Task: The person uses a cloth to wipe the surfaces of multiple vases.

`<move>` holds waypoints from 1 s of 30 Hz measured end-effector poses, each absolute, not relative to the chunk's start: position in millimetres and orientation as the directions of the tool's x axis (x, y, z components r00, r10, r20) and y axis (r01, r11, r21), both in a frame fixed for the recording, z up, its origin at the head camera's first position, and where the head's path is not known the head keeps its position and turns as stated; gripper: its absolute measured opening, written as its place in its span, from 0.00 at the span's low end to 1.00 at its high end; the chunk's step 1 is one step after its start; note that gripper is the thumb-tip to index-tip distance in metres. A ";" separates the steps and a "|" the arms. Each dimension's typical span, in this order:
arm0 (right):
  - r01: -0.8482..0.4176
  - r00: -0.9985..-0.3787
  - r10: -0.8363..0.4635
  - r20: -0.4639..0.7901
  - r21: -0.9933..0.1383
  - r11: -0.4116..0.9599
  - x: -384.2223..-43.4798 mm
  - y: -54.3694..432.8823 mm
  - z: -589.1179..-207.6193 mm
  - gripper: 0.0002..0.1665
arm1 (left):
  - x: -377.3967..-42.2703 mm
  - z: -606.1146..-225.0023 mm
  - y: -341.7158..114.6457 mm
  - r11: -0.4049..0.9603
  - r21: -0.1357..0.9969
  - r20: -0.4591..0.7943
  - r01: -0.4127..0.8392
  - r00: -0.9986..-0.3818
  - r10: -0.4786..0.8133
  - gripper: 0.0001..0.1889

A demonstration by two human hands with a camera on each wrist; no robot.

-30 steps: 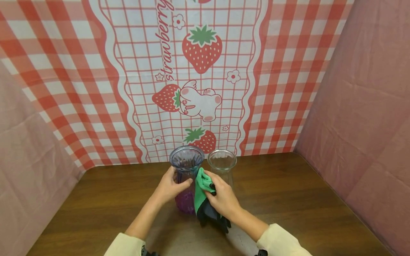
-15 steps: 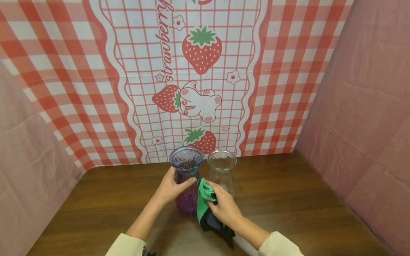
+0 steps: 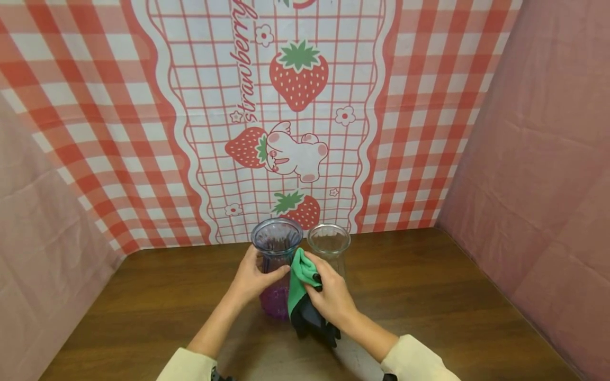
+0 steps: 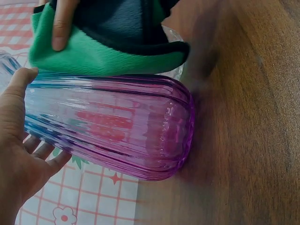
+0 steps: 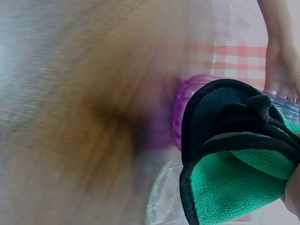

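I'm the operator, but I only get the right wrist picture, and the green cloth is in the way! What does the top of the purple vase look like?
Observer: In the head view, the purple vase flares out at the top into a round, bluish rim.
Operator: Ooh! Is somebody holding it?
Observer: Yes, the left hand grips it below that rim, with the thumb across the near side.
Operator: Is it the only vase?
Observer: No, the head view shows a second one to its right, a clear vase with an open, round mouth.
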State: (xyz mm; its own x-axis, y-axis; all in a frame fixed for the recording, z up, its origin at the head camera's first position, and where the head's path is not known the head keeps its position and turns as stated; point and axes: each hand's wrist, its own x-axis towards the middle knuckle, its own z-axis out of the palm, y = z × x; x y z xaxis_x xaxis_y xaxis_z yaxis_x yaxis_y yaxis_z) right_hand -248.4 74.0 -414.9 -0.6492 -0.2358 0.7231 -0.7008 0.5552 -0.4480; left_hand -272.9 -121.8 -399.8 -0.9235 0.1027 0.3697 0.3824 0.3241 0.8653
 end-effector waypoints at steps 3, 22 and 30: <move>-0.712 -0.633 -0.234 0.738 -0.436 0.551 -250.2 72.8 -409.4 0.34 | -271.9 -398.2 -121.8 0.326 0.871 0.355 0.367 -0.930 0.098 0.42; -0.637 -0.734 -0.280 0.618 -0.484 0.600 -244.7 77.5 -424.0 0.33 | -272.1 -397.2 -123.1 0.265 0.887 0.355 0.377 -0.926 0.129 0.37; -0.589 -0.781 -0.285 0.555 -0.505 0.631 -241.5 79.8 -441.0 0.33 | -273.2 -399.6 -123.9 0.291 0.878 0.358 0.380 -0.925 0.127 0.36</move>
